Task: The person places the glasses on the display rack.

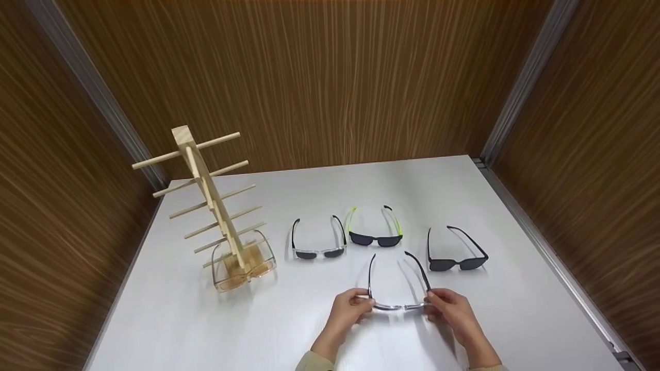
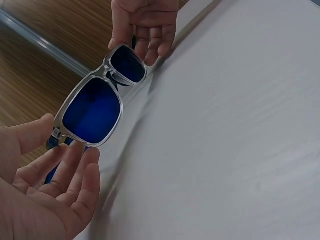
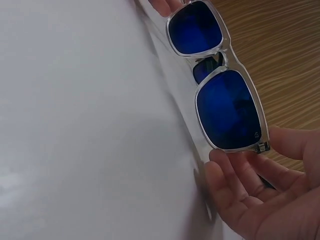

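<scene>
Both hands hold one pair of sunglasses (image 1: 389,307) with a clear frame, blue mirrored lenses (image 2: 93,110) and dark temples, just over the white table. My left hand (image 1: 347,313) pinches the left hinge corner between thumb and fingers. At the opposite corner my right hand (image 1: 455,313) pinches the frame the same way. The temples are unfolded and point away from me. In the right wrist view the lens (image 3: 229,111) nearest the right hand faces the camera, with the fingers curled below the hinge.
A wooden display rack (image 1: 206,190) with several pegs stands at left, orange-tinted glasses (image 1: 232,283) at its base. On the white table (image 1: 154,319) lie clear-front sunglasses (image 1: 307,255), sunglasses with yellow-green temples (image 1: 388,241) and black sunglasses (image 1: 470,264). Wood-grain panels (image 1: 319,82) enclose the back and sides.
</scene>
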Demonstrator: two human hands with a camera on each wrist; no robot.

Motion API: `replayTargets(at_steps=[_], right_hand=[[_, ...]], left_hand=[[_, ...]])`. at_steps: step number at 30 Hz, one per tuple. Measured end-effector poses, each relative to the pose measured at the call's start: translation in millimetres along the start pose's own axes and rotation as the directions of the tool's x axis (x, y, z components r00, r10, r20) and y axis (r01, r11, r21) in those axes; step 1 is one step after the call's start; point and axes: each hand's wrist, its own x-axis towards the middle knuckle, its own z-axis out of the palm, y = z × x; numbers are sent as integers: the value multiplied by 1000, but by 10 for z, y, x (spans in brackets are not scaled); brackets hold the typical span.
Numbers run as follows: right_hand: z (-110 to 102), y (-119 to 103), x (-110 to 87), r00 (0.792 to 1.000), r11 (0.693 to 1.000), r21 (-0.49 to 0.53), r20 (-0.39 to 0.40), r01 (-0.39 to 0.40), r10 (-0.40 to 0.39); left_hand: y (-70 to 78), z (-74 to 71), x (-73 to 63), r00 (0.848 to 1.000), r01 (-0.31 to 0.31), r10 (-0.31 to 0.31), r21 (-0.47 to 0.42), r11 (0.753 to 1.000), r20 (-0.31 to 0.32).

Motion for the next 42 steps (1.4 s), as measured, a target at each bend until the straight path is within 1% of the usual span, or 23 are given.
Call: replayTargets(at_steps=[5, 7, 8, 12, 14, 22, 27, 35, 42], right_hand=[[56, -64, 19, 999, 999, 19, 17, 48, -48], [83, -75, 21, 998, 998, 22, 18, 62, -63], [97, -79, 19, 997, 997, 29, 20, 70, -71], [147, -91, 16, 995, 995, 44, 39, 85, -87], [170, -105, 10, 994, 995, 43, 54, 89, -92], [270, -169, 9, 989, 994, 43, 101, 102, -106], [349, -164, 10, 986, 994, 46, 131, 95, -101], [501, -172, -2, 979, 996, 42, 184, 79, -85], [624, -219, -5, 971, 994, 52, 217, 93, -102]], left_hand=[[36, -53, 10, 998, -57, 56, -27, 998, -16], [115, -73, -45, 998, -63, 62, -40, 997, -21], [115, -82, -49, 998, -64, 62, -47, 997, -25], [108, -118, -60, 998, -52, 49, -67, 996, -47], [40, -141, -20, 997, -50, 45, -76, 996, -61], [88, -263, -99, 995, -62, 53, -107, 992, -89], [74, -351, -151, 992, -69, 55, -126, 990, -111], [40, -509, -206, 990, -36, 16, -139, 990, -143], [68, -635, -267, 990, -42, 16, -180, 983, -143]])
